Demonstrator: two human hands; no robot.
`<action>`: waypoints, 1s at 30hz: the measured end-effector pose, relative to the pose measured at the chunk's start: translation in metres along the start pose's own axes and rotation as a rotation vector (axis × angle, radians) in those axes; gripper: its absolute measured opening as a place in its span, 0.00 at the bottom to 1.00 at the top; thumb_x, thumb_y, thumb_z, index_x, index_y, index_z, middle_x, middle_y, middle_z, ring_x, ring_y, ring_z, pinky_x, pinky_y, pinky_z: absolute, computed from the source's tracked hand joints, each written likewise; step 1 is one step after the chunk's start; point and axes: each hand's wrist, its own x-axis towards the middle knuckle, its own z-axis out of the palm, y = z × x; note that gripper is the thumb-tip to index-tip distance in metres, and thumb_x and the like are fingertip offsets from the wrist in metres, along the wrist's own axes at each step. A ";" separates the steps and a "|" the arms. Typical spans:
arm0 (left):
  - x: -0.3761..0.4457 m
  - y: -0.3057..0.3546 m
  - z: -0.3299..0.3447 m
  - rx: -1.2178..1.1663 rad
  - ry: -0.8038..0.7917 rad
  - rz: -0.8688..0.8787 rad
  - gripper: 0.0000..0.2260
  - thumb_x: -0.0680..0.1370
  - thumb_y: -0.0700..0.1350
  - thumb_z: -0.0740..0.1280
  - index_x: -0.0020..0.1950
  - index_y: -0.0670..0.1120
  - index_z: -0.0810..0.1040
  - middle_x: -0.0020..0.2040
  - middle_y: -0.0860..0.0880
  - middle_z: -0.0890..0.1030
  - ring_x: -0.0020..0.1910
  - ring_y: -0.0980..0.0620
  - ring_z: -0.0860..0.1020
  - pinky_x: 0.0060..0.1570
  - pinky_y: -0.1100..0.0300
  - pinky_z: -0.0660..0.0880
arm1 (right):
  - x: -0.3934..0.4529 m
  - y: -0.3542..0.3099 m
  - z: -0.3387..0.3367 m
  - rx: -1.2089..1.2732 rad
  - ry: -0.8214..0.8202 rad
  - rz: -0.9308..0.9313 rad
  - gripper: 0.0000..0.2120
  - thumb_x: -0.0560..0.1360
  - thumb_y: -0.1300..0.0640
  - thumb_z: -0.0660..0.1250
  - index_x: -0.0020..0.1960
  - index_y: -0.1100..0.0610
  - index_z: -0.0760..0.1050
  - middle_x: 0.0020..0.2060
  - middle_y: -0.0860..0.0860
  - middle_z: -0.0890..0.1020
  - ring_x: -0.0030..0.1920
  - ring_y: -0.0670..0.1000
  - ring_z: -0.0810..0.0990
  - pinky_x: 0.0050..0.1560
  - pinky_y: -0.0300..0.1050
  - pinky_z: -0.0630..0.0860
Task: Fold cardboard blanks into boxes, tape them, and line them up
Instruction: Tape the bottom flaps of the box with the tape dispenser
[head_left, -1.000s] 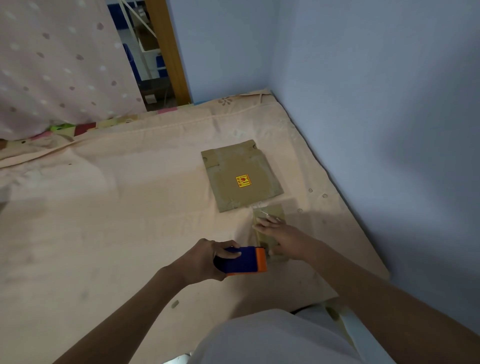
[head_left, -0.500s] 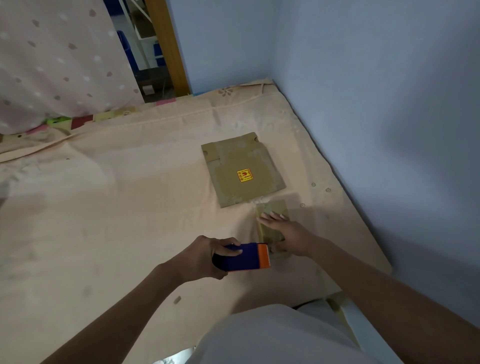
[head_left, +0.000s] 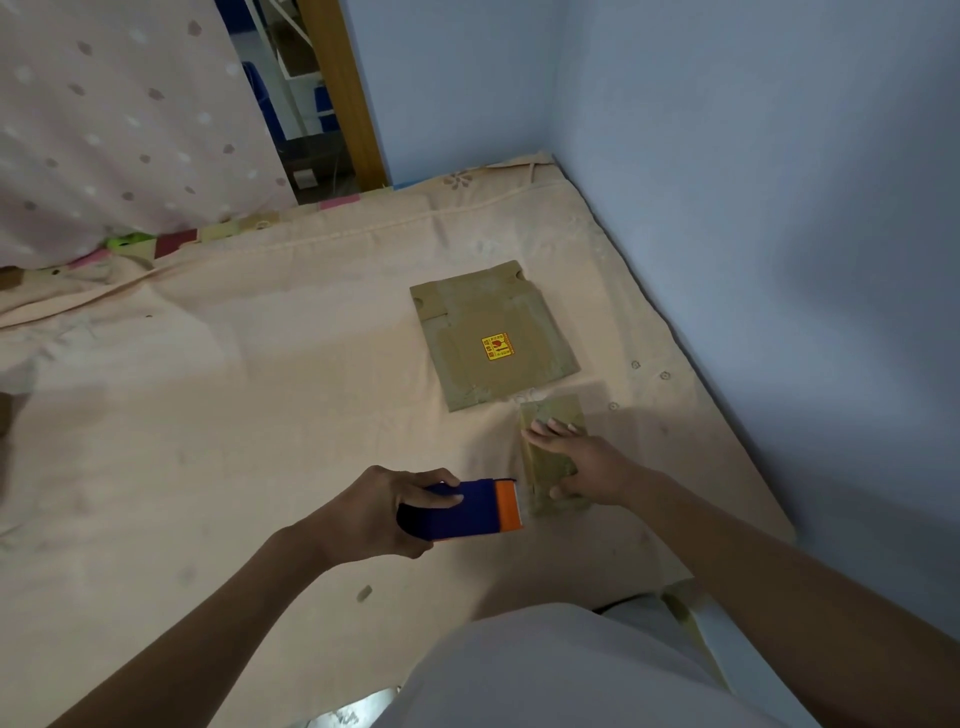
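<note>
Blue walls (head_left: 727, 156) meeting in a corner behind a bed (head_left: 208, 415) under a peach sheet. Dotted pink curtain (head_left: 104, 130) at upper left, wooden doorframe (head_left: 337, 93) just beside it.

Flat on the sheet near the corner: stack of blanks (head_left: 493, 338), brown, yellow label on top, notched at its far edge. Just beside its near right corner, a small box (head_left: 553, 415), long and narrow, running toward the camera, glossy as if taped.

Right hand (head_left: 582, 457) laid over the box, palm down, fingers straight and pointing left across the lid, thumb curled against the near end. No clenching to be seen, only pressing flat.

Left hand (head_left: 384, 514) wrapped round a tape gun (head_left: 467, 509), blue body, orange end facing right, thumb over the top, fingers underneath. Orange end just beside the near left edge of the box; contact impossible to judge.

White-clad knee (head_left: 545, 670) at bottom centre. Strip of cardboard (head_left: 685, 618) partly visible at lower right, near the bed's edge, beneath the right forearm. Small dark scrap (head_left: 364, 592) on the sheet between the left forearm and the knee.
</note>
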 end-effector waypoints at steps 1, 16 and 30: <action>-0.001 0.001 -0.001 0.007 -0.001 0.004 0.26 0.70 0.39 0.77 0.67 0.52 0.79 0.65 0.66 0.74 0.59 0.67 0.75 0.53 0.72 0.75 | 0.000 -0.001 0.000 0.002 -0.001 0.004 0.45 0.76 0.58 0.73 0.81 0.44 0.48 0.80 0.43 0.48 0.77 0.42 0.41 0.71 0.37 0.44; 0.047 0.015 0.008 0.313 -0.212 -0.010 0.22 0.72 0.44 0.72 0.67 0.47 0.78 0.62 0.53 0.78 0.50 0.54 0.78 0.44 0.74 0.68 | 0.004 -0.002 0.002 -0.014 -0.010 0.018 0.45 0.75 0.55 0.74 0.81 0.45 0.49 0.80 0.43 0.48 0.80 0.48 0.42 0.77 0.44 0.46; 0.074 0.011 0.010 0.487 -0.310 -0.390 0.04 0.64 0.42 0.75 0.37 0.46 0.82 0.34 0.49 0.80 0.37 0.53 0.80 0.37 0.57 0.79 | 0.009 0.003 0.004 -0.008 -0.007 -0.019 0.45 0.74 0.58 0.74 0.82 0.50 0.50 0.81 0.47 0.50 0.80 0.47 0.44 0.74 0.35 0.41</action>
